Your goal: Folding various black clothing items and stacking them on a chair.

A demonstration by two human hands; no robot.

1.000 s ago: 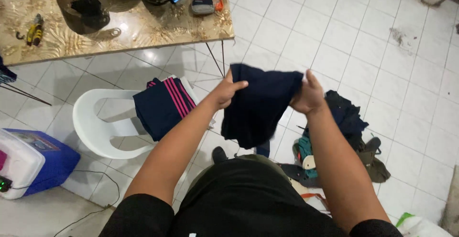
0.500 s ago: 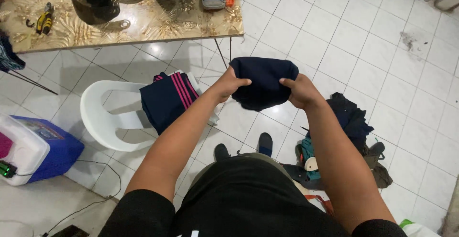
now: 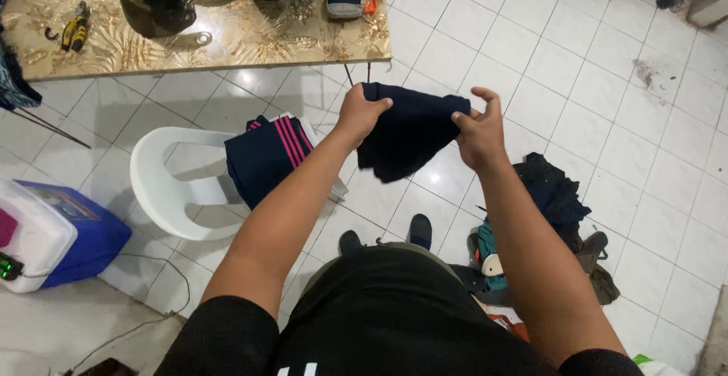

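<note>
**A:** Head view, looking down. What does each hand hold?

**B:** The left hand is closed over the upper left edge of a navy garment, thumb on top and fingers curled beneath. The right hand pinches the upper right edge between thumb and forefinger; its other fingers are spread and lifted clear of the cloth. The garment hangs partly folded in the air between the hands, above the tiled floor and just past the corner of the tabletop.

**A:** What lies nearby?

**B:** To the left, a white chair carries a folded pile, navy with pink stripes on top. To the right, on the floor, lies a loose heap of clothes. A blue and white cooler sits at far left.

**A:** What makes a fold at this stage go well?

**B:** As a judgement: the two hands should hold the top edge level and taut, so that the hanging part drops straight and the layers line up. The right hand's grip looks light; a fuller pinch with more fingers would guard against the corner slipping. The lower hem looks bunched, so a short shake would likely flatten it.
</note>
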